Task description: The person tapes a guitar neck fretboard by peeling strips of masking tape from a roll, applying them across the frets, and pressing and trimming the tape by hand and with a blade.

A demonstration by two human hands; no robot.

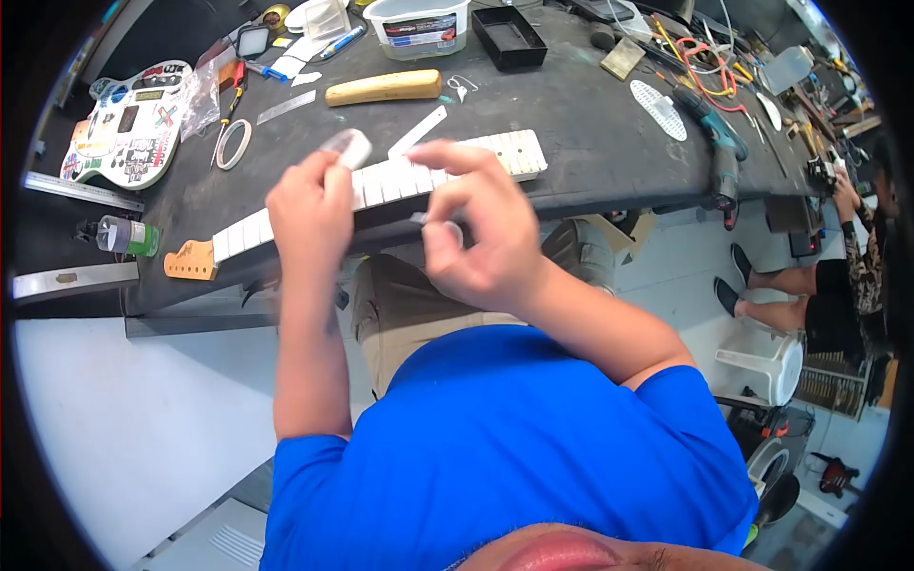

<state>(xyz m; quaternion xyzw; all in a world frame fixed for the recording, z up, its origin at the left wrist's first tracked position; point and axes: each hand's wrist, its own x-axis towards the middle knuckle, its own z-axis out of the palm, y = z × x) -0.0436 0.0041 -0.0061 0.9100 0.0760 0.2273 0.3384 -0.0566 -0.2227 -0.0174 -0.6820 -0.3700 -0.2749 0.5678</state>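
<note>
A guitar neck (pixel 381 184) lies along the bench's front edge, its fretboard covered with white tape between the frets and its bare wooden headstock (pixel 191 261) at the left. Above the fretboard, my left hand (pixel 312 211) is closed around a roll of white tape (pixel 351 148). My right hand (pixel 484 226), blurred by motion, is over the front side of the neck with its index finger extended. Its thumb and other fingers pinch a small whitish piece of tape (pixel 419 219). Behind the neck lies a short white ruler-like strip (pixel 417 131).
A wooden block (pixel 383 88), plastic tub (pixel 419 33) and black tray (pixel 509 38) stand farther back. A stickered guitar body (pixel 129 124) and spray bottle (pixel 127 236) are at left. A power drill (pixel 721 157) lies right; another person (pixel 838 276) works beyond.
</note>
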